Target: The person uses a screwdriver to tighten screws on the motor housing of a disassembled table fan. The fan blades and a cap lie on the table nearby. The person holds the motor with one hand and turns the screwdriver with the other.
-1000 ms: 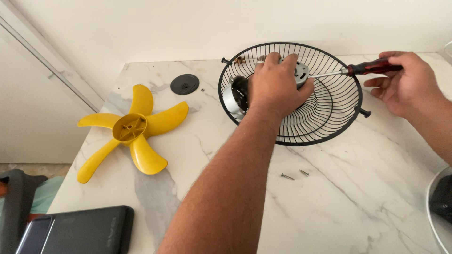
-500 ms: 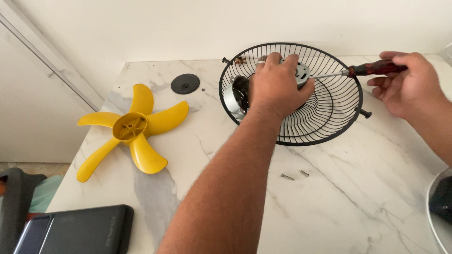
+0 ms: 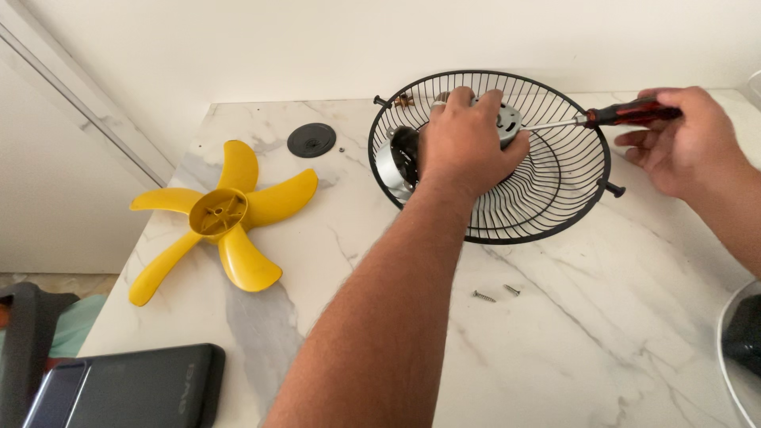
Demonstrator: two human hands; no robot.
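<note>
Black wire fan guard (image 3: 555, 198) lies at the far right of the marble tabletop (image 3: 357, 261), motor (image 3: 396, 158) at its hub. Left hand (image 3: 468, 147) clamped over the motor housing, nearer of the two. Right hand (image 3: 686, 143) closed on the red-handled screwdriver (image 3: 626, 113); its shaft runs leftward, near level, tip at the motor just beside the left fingers. Two loose screws (image 3: 493, 294) lie nearer the person, yellow fan blade (image 3: 222, 214) well to the left
</note>
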